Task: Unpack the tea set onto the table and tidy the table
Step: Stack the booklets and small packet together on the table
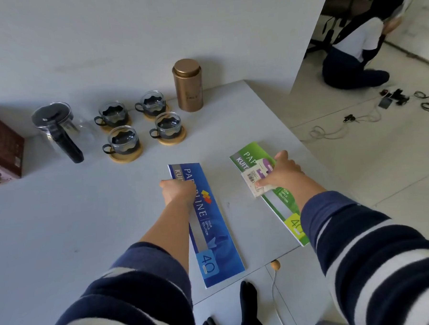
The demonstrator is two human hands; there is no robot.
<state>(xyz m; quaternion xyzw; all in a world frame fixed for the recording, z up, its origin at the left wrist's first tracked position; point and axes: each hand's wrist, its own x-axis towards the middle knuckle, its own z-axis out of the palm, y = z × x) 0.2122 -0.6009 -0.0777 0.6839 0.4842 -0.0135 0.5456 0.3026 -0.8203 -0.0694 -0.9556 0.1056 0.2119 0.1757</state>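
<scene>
Left hand (177, 190) closed on the blue booklet (212, 227); right hand (282, 175) grips a card (255, 178) over the green booklet (275, 199).

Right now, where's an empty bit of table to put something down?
The big bare stretch left of the blue booklet, in front of the glass teapot and brown box. A narrower strip lies between the blue and green booklet. It's crowded at the back, around the four cups and gold tin.

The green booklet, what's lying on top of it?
On the green booklet lie small white paper cards with purple print, pressed down by the right hand. Whatever is beneath that hand is hidden.
</scene>
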